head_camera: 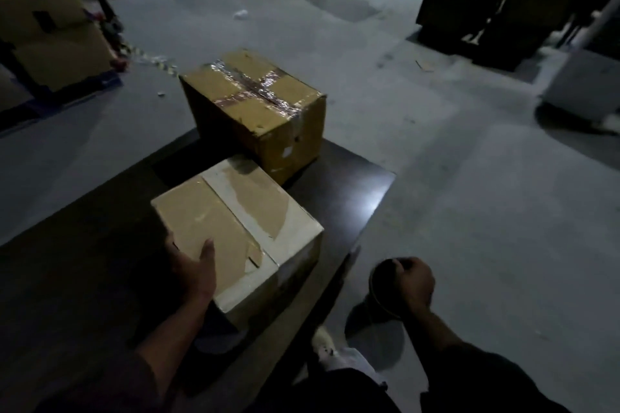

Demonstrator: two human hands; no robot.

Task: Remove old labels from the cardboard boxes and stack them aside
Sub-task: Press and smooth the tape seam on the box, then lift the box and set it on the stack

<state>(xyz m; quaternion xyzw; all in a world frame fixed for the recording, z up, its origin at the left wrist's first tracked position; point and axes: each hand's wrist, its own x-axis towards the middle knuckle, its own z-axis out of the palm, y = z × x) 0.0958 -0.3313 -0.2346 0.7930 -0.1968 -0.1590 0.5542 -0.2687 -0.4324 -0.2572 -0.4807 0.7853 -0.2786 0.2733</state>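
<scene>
Two cardboard boxes stand on a low dark table [362, 184]. The near box [235, 221] has a pale top with a torn patch where a label or tape has come off. My left hand [193, 265] holds its near left corner, thumb lying on the top. The far box [255, 100] is sealed with crossed shiny tape, and a small white scrap shows on its right side. To the right of the table my right hand [414, 282] grips a dark roll, apparently tape [382, 282], above the floor.
Grey concrete floor surrounds the table. Stacked cardboard boxes [50, 27] stand at the left on a blue pallet, dark boxes [503, 7] at the back right, a pale cart [587, 87] at the right edge. My shoe [323, 342] is by the table's near edge. Scraps litter the floor.
</scene>
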